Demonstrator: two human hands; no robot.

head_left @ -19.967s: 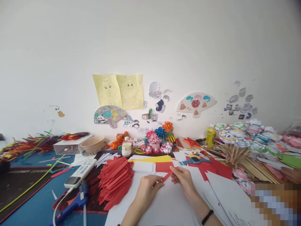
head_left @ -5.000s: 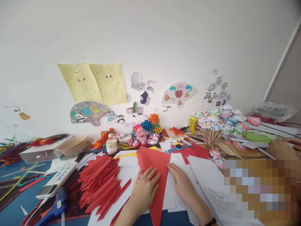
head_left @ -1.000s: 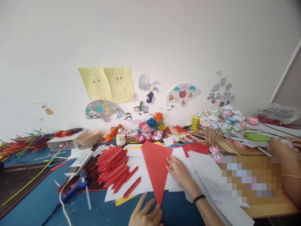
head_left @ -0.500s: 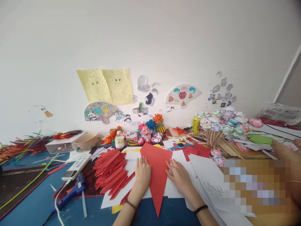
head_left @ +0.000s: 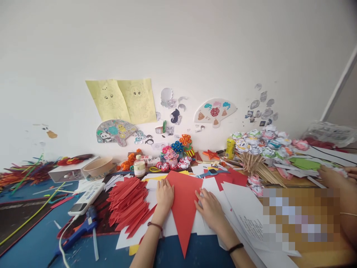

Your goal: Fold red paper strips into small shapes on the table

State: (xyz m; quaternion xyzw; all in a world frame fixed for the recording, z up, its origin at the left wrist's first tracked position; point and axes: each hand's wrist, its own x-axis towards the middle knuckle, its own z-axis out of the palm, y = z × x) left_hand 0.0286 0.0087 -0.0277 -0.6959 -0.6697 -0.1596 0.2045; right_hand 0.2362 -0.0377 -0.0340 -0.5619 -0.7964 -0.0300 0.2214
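Observation:
A red sheet of paper (head_left: 184,203), folded to a kite shape, lies flat with its long point towards me. My left hand (head_left: 165,195) rests along its left edge near the top, fingers stretched out and flat. At the right edge lies my right hand (head_left: 209,206), its fingers spread and their tips touching or close to the paper. Neither hand grips anything. To the left of my left hand is a heap of folded red paper strips (head_left: 128,206). White sheets (head_left: 206,223) lie under the red paper.
A blue glue gun (head_left: 80,230) and a white power strip (head_left: 87,199) lie at the left. Along the wall stand a small bottle (head_left: 139,166), pipe-cleaner flowers (head_left: 178,147) and paper flowers on sticks (head_left: 256,143). Another person's hand (head_left: 333,178) is at the far right.
My left hand has slid a little up the red paper's left edge. My right hand stays nearly in place. The whole view has shifted slightly.

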